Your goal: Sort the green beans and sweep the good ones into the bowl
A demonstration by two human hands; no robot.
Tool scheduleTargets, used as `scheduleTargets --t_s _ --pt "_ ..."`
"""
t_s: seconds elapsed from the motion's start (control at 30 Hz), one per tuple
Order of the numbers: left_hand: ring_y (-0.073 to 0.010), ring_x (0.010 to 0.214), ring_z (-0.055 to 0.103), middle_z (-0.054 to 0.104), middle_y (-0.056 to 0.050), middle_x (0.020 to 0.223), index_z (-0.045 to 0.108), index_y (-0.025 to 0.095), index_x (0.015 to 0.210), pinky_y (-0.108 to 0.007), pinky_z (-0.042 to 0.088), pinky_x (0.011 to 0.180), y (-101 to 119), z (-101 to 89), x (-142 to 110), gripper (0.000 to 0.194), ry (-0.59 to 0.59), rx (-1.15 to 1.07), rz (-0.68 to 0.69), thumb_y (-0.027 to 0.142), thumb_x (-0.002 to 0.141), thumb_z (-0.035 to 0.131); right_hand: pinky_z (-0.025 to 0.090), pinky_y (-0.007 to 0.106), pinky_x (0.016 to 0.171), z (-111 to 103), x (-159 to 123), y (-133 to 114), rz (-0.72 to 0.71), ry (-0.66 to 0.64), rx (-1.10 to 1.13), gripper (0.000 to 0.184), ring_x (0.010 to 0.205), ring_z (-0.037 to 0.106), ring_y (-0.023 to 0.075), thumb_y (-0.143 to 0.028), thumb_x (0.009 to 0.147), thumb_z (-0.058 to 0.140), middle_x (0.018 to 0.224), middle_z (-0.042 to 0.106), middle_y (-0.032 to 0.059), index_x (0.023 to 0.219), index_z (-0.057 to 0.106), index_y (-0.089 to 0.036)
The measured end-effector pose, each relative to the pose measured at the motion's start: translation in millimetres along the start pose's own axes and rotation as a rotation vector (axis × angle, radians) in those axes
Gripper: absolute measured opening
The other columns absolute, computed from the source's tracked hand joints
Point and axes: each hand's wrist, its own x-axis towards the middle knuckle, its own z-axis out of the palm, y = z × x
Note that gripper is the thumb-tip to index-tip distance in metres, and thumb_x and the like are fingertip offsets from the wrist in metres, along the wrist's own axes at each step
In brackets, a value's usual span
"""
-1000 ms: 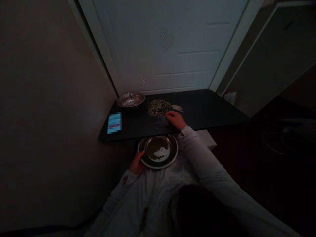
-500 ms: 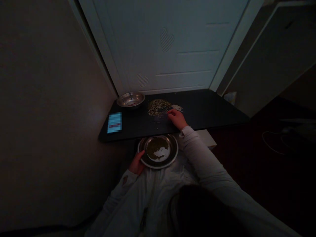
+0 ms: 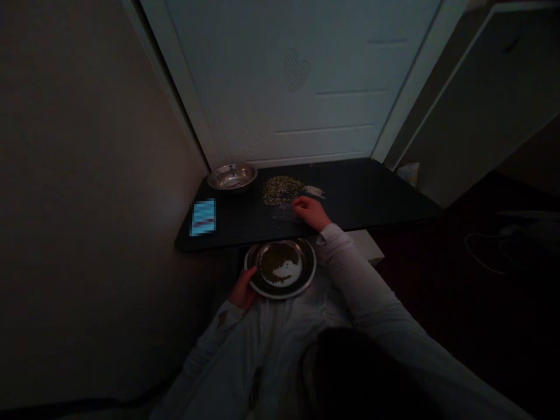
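My left hand [image 3: 243, 290] grips the left rim of a steel bowl [image 3: 311, 269] in my lap, thumb over the edge. Small green beans [image 3: 278, 258], like mung beans, lie in it and leave part of the shiny bottom bare. Over the dark table, my right hand [image 3: 310, 211] is closed in a pinch, fingertips pointing left. A faint see-through patch, perhaps clear plastic, shows beside those fingertips; what they hold is too dim to make out. Just beyond lies a spread pile of mixed green and pale grains [image 3: 282, 189], with a smaller heap of white grains [image 3: 314, 191] to its right.
A second steel bowl [image 3: 231, 177] stands at the back left of the dark table [image 3: 367, 198]. A blurred blue packet [image 3: 203, 217] lies near the left edge. A white box [image 3: 366, 245] sits below the front edge, and a white door [image 3: 280, 105] rises behind.
My right hand has shifted slightly left and toward me, and its fingers have curled down. The faint see-through patch has come nearer the front edge. My left hand and bowl have stayed put.
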Motion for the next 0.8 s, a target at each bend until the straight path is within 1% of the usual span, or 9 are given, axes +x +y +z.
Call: scheduleTargets --t_s 0.1,0.17,0.27,0.4,0.63,0.8 --pt "-0.0217 0.099 0.056 0.07 -0.005 0.078 0.063 0.014 0.076 -0.032 0.041 0.088 -0.3 0.4 0.1 0.014 -0.018 -0.003 -0.008 0.02 0.07 0.052 0.035 0.02 0.052 -1.0 -0.1 0.3 0.013 -0.016 0.103 0.015 0.051 0.046 0.0084 -0.024 0.063 0.045 0.053 0.052 -0.0041 0.071 0.055 -0.016" --pt "-0.0221 0.1 0.055 0.07 -0.006 0.08 0.063 0.013 0.078 -0.032 0.041 0.089 -0.4 0.0 0.4 0.015 -0.03 -0.003 -0.017 0.021 0.07 0.052 0.035 0.02 0.052 -1.2 0.1 0.9 0.023 -0.029 0.134 0.014 0.05 0.045 0.0082 -0.025 0.063 0.045 0.051 0.05 -0.0047 0.069 0.054 -0.016" --pt "-0.0218 0.102 0.053 0.07 -0.006 0.08 0.063 0.013 0.079 -0.031 0.04 0.09 -0.4 -1.1 1.2 0.016 -0.027 -0.004 -0.021 0.021 0.069 0.053 0.034 0.02 0.052 -1.1 0.4 1.1 0.028 -0.031 0.136 0.014 0.05 0.044 0.008 -0.025 0.062 0.046 0.051 0.049 -0.005 0.069 0.054 -0.016" --pt "-0.0222 0.101 0.054 0.07 -0.006 0.079 0.064 0.013 0.076 -0.031 0.039 0.09 0.1 -2.0 2.3 0.015 -0.027 0.003 -0.021 0.021 0.069 0.053 0.033 0.02 0.051 -1.0 0.7 0.9 0.017 -0.021 0.128 0.014 0.049 0.043 0.0081 -0.026 0.063 0.046 0.05 0.048 -0.0052 0.067 0.054 -0.016" --pt "-0.0218 0.103 0.052 0.07 -0.005 0.081 0.063 0.014 0.078 -0.032 0.039 0.091 -0.8 -3.4 3.2 0.015 -0.019 -0.009 -0.018 0.021 0.068 0.054 0.033 0.021 0.054 -0.6 2.3 3.1 -0.015 0.01 0.059 0.014 0.052 0.043 0.0087 -0.026 0.063 0.045 0.053 0.048 -0.0043 0.065 0.054 -0.016" --pt "-0.0218 0.103 0.052 0.069 -0.005 0.082 0.063 0.014 0.079 -0.032 0.038 0.091 -0.8 -1.9 2.6 0.016 -0.049 -0.005 -0.003 0.021 0.069 0.053 0.032 0.021 0.053 -2.1 -0.2 -0.3 -0.021 -0.036 0.06 0.014 0.051 0.043 0.0087 -0.026 0.062 0.044 0.052 0.048 -0.0046 0.064 0.053 -0.016"
